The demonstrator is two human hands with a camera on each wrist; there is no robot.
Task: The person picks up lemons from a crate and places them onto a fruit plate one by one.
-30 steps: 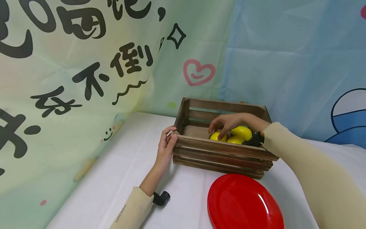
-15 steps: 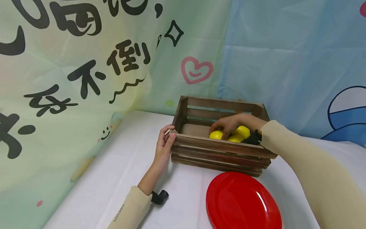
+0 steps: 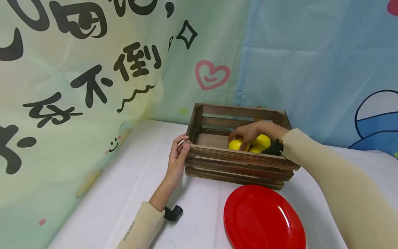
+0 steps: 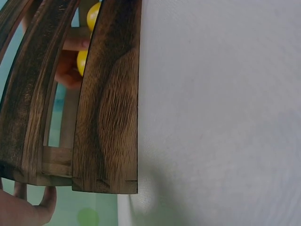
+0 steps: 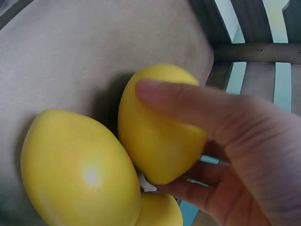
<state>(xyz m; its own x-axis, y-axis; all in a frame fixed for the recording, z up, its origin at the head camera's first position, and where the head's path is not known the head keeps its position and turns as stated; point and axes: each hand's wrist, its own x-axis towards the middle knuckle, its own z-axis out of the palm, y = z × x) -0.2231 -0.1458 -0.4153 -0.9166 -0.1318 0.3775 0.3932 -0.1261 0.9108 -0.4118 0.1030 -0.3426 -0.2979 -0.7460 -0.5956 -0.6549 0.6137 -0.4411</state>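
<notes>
A brown slatted wooden crate [image 3: 239, 157] stands on the white-covered table. At its near left corner my left hand [image 3: 178, 157] grips the rim, thumb on the front side; in the left wrist view its fingertips [image 4: 47, 200] touch the slats. My right hand [image 3: 248, 133] reaches into the crate and holds a yellow lemon [image 5: 157, 129] between thumb and fingers. Beside that one, a second lemon [image 5: 80, 165] and a partly covered third lemon [image 5: 160, 209] lie on the crate floor. The crate's front board hides their lower parts in the head view.
A round red plate [image 3: 264, 218] lies in front of the crate, cut off by the lower frame edge. Behind the crate hangs a printed cloth backdrop [image 3: 295, 62]. A black wrist device [image 3: 173, 213] sits on the left forearm.
My right fingers have closed round the lemon, which has shifted slightly inside the crate. The left hand keeps its hold on the corner. The head view has drifted a little.
</notes>
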